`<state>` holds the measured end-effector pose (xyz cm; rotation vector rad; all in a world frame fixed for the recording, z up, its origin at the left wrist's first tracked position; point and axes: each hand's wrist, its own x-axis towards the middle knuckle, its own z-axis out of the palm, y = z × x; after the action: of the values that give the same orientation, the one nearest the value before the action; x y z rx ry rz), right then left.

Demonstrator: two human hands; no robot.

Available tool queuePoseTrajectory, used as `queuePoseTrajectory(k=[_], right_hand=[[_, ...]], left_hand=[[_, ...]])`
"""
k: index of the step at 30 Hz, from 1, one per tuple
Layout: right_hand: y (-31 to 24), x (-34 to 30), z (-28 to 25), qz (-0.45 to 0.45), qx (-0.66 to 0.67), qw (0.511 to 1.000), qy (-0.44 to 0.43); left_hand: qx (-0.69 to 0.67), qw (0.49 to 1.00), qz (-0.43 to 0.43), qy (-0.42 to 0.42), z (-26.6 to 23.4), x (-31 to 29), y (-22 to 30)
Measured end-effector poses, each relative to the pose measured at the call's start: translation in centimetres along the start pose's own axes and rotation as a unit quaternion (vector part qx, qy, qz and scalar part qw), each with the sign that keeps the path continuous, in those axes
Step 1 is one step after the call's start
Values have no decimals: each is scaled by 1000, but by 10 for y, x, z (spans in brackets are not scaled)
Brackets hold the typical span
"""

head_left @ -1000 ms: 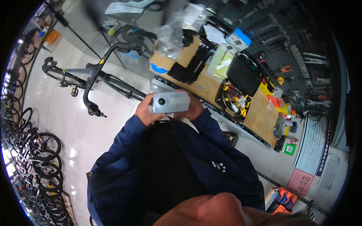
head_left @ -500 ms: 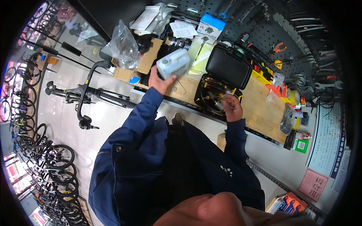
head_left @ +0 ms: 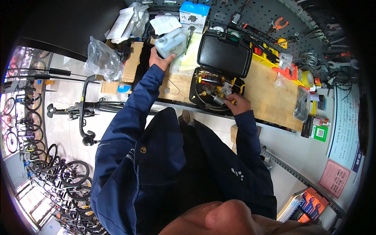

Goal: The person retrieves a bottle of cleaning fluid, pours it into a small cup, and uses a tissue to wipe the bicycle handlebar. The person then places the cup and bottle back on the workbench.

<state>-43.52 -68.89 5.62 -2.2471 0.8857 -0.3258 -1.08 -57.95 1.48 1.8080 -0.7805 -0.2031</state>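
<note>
A pale translucent plastic jug [head_left: 171, 44] is gripped in my left hand [head_left: 159, 62], with the thumb and fingers wrapped around its lower part. It is tilted above the back left of the workbench. My right hand [head_left: 239, 104] reaches over the front right edge of an open black case [head_left: 192, 96]. Its fingers are closed around the end of a small grey cylinder [head_left: 217, 100]. Inside the case lie a thin hose, yellow fittings, a crumpled clear bag [head_left: 226, 89] and a red-and-black piece [head_left: 211, 80]. The case lid [head_left: 224, 55] stands raised behind.
An L-shaped hex key [head_left: 173, 86] lies on the wooden bench [head_left: 266, 100] left of the case. Cardboard, plastic bags and a blue-and-white box [head_left: 194, 15] crowd the back left. Tools hang on the pegboard. A bicycle [head_left: 84, 105] stands left; yellow bins [head_left: 264, 58] sit right.
My head view has shifted. The jug is farther back above the bench, still in my left hand. My right hand sits lower at the case's right edge, and more of the contents shows.
</note>
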Motion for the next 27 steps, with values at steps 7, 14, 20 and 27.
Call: queuePoseTrajectory(k=[7, 14, 20, 27], right_hand=[[-5, -10, 42, 110, -67, 992, -5], [-4, -9, 45, 171, 174, 970, 10], [-53, -11, 11, 129, 328, 936, -9], [-126, 8, 7, 1, 337, 941, -24]], left_hand=[[5, 1000, 3, -17, 0, -5, -20], [-116, 993, -20, -19, -5, -21, -32], [-151, 988, -33, 26, -47, -81, 17], [-372, 892, -179, -185, -73, -168, 127]])
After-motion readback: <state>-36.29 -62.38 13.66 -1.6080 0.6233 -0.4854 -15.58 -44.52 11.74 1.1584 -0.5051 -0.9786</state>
